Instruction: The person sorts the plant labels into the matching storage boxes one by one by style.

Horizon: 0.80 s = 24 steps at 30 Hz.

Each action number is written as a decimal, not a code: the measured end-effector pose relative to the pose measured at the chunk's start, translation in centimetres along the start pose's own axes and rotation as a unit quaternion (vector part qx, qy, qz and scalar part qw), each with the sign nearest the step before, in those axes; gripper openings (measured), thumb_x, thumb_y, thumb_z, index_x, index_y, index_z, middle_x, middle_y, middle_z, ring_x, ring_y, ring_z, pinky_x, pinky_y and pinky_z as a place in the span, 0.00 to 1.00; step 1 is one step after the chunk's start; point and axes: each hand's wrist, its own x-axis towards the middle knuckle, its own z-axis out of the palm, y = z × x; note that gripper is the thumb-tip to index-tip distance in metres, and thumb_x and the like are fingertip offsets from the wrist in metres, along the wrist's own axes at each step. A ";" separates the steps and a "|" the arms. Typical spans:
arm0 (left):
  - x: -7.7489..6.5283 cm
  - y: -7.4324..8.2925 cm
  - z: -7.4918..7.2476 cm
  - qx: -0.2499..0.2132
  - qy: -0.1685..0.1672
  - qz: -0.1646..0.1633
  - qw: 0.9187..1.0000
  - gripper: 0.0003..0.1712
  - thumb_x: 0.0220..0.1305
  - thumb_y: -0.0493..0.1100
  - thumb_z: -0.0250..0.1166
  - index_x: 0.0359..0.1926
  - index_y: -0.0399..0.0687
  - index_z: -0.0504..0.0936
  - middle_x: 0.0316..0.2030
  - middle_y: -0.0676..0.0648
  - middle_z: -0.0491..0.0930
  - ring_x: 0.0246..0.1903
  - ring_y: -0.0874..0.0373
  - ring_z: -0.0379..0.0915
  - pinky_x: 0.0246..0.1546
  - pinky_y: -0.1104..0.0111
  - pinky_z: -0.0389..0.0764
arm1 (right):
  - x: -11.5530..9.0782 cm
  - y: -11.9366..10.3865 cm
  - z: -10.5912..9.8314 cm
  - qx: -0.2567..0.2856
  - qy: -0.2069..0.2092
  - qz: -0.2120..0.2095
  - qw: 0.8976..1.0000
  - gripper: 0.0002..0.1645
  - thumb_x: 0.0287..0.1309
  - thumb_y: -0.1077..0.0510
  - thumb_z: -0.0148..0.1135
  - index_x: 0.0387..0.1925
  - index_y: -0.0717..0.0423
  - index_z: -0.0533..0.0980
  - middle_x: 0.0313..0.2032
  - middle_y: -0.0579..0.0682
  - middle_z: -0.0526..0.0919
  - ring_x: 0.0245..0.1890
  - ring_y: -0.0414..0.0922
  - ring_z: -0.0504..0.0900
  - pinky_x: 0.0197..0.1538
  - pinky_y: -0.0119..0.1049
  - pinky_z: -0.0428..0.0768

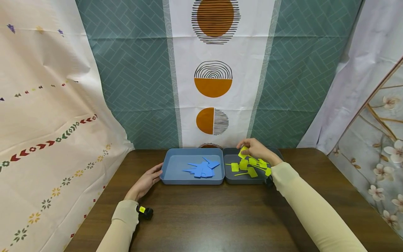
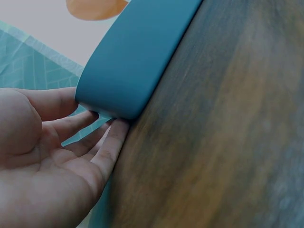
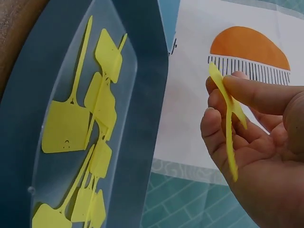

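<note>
My right hand [image 1: 256,149] pinches a yellow plant label [image 3: 228,111] between thumb and fingers, above the dark grey tray [image 1: 242,181]. In that tray lie several more yellow plant labels [image 3: 66,126], flat square heads on thin pointed stems, loosely overlapping. My left hand [image 1: 150,179] touches the left end of the blue tray [image 1: 192,181] with nearly straight fingers. Seen from the left wrist, the fingertips [image 2: 118,124] meet the tray's outer corner, low near the table. Several blue labels [image 1: 203,169] are heaped in the right half of the blue tray.
Both trays stand side by side, touching, at the back of the brown wooden table [image 1: 201,217]. A patterned curtain [image 1: 214,133] hangs right behind them. Pale floral cloths [image 1: 56,140] hang on the left and right sides.
</note>
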 end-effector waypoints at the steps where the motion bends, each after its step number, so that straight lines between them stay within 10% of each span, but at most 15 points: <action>1: 0.0 0.0 0.0 0.000 0.001 -0.002 1.000 0.33 0.86 0.40 0.43 0.83 0.38 0.45 0.81 0.34 0.46 0.79 0.40 0.45 0.79 0.46 0.50 | 0.1 0.1 0.0 0.001 0.000 0.003 1.000 0.13 0.70 0.70 0.61 0.54 0.65 0.79 0.38 0.59 0.82 0.25 0.47 0.70 0.28 0.35 0.70; 11: 0.3 0.4 0.2 0.006 -0.008 0.000 1.000 0.33 0.86 0.40 0.42 0.83 0.38 0.44 0.81 0.33 0.44 0.80 0.39 0.43 0.79 0.46 0.49 | -0.2 1.4 0.2 -0.075 -0.005 0.004 0.997 0.14 0.69 0.71 0.59 0.54 0.67 0.79 0.49 0.65 0.83 0.47 0.56 0.82 0.51 0.49 0.83; 24: 0.3 1.2 -0.3 0.020 0.032 0.025 0.999 0.34 0.85 0.39 0.45 0.83 0.37 0.46 0.77 0.29 0.50 0.77 0.35 0.49 0.76 0.42 0.54 | -0.1 1.9 0.8 -0.047 -0.017 -0.003 0.999 0.12 0.70 0.72 0.58 0.52 0.67 0.80 0.48 0.64 0.83 0.48 0.59 0.83 0.57 0.61 0.81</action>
